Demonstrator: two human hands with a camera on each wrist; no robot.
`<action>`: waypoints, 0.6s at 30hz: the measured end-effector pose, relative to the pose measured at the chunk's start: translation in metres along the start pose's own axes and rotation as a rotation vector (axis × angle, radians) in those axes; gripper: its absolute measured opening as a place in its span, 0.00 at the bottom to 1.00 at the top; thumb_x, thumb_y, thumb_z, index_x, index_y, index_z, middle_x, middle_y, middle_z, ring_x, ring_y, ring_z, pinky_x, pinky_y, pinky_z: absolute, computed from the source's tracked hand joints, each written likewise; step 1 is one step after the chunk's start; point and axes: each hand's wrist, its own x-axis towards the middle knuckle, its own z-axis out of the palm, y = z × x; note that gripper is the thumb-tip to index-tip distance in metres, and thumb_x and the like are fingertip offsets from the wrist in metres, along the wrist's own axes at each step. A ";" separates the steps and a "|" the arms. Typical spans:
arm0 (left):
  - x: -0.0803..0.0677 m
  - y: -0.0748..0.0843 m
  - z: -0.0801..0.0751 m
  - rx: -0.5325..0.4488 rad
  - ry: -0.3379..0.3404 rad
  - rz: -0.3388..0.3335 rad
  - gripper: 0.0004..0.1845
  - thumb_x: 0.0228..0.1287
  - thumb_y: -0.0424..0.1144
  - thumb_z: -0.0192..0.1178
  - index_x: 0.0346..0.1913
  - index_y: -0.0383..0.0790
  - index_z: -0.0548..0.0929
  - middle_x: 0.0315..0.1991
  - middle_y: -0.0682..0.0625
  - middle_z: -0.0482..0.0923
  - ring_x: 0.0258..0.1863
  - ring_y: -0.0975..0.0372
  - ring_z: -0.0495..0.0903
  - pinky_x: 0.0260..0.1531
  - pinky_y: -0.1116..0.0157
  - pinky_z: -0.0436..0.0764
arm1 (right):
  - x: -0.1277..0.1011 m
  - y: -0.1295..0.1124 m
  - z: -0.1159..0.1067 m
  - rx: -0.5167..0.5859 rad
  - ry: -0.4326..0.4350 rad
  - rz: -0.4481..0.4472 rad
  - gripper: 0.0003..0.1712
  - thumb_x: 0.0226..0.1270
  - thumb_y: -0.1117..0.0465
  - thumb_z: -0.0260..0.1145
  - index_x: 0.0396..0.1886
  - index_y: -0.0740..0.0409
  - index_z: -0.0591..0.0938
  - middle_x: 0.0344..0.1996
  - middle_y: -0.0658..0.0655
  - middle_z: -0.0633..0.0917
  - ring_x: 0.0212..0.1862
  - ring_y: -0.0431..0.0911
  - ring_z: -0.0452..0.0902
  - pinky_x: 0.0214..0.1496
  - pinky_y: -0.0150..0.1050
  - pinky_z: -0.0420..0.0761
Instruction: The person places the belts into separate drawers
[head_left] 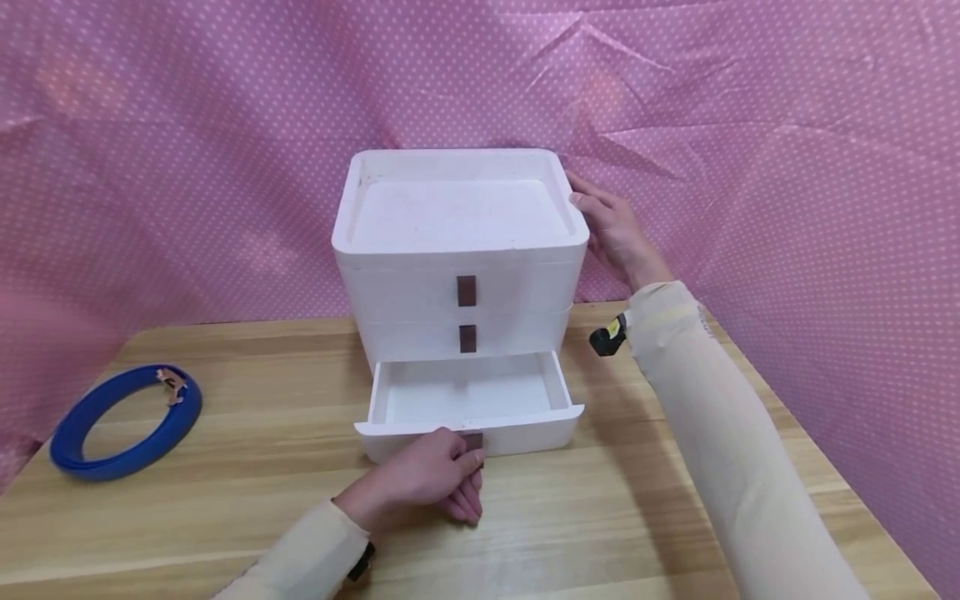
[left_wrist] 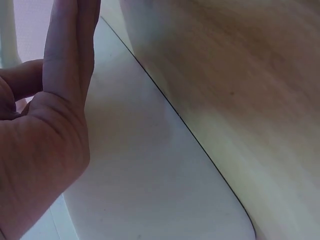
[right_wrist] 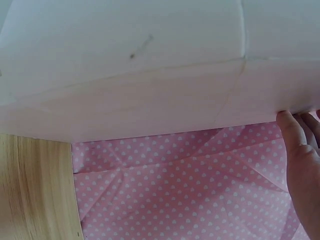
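Observation:
A white drawer cabinet (head_left: 461,292) stands on the table with its bottom drawer (head_left: 532,435) pulled out. Nothing lies inside that drawer. At its front, my left hand (head_left: 431,471) pinches the brown handle tab (head_left: 472,440) between thumb and index finger, while the other fingers extend below. The left wrist view shows these fingers (left_wrist: 75,50) straight beside the white drawer front (left_wrist: 135,150); the pinch itself is hidden there. My right hand (head_left: 611,225) rests its fingers against the cabinet's right side near the top. In the right wrist view, its fingertips (right_wrist: 286,120) touch the white side wall (right_wrist: 150,105).
A rolled blue belt-like band (head_left: 123,462) lies on the wooden table (head_left: 277,392) at the left. A pink dotted cloth (head_left: 262,125) hangs behind the cabinet and along the sides. The upper drawers, with brown tabs (head_left: 467,291), are closed.

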 end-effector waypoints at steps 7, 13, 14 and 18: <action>-0.003 0.002 -0.001 0.001 -0.004 -0.005 0.19 0.79 0.36 0.46 0.30 0.26 0.77 0.23 0.37 0.83 0.24 0.49 0.86 0.25 0.58 0.88 | -0.001 -0.001 0.001 0.006 -0.013 -0.023 0.29 0.74 0.62 0.59 0.73 0.54 0.67 0.72 0.51 0.66 0.66 0.50 0.68 0.54 0.32 0.81; -0.005 0.002 -0.001 0.006 -0.012 -0.010 0.20 0.79 0.35 0.46 0.30 0.25 0.77 0.22 0.37 0.83 0.23 0.49 0.86 0.24 0.59 0.88 | 0.000 0.000 0.001 0.011 -0.002 0.000 0.29 0.73 0.62 0.61 0.72 0.53 0.68 0.72 0.51 0.67 0.67 0.49 0.67 0.58 0.34 0.79; -0.006 0.002 -0.002 0.004 -0.015 -0.008 0.20 0.79 0.35 0.46 0.30 0.25 0.77 0.22 0.37 0.83 0.23 0.49 0.86 0.24 0.59 0.88 | 0.000 0.000 0.001 0.004 0.002 0.003 0.30 0.72 0.61 0.61 0.72 0.52 0.69 0.72 0.50 0.67 0.68 0.48 0.67 0.58 0.34 0.79; -0.007 0.001 -0.003 -0.001 -0.026 0.009 0.19 0.79 0.35 0.46 0.30 0.25 0.77 0.22 0.37 0.83 0.23 0.49 0.86 0.25 0.58 0.88 | 0.000 -0.002 0.002 0.001 0.005 0.009 0.30 0.72 0.60 0.62 0.72 0.51 0.69 0.72 0.49 0.67 0.68 0.48 0.66 0.60 0.35 0.78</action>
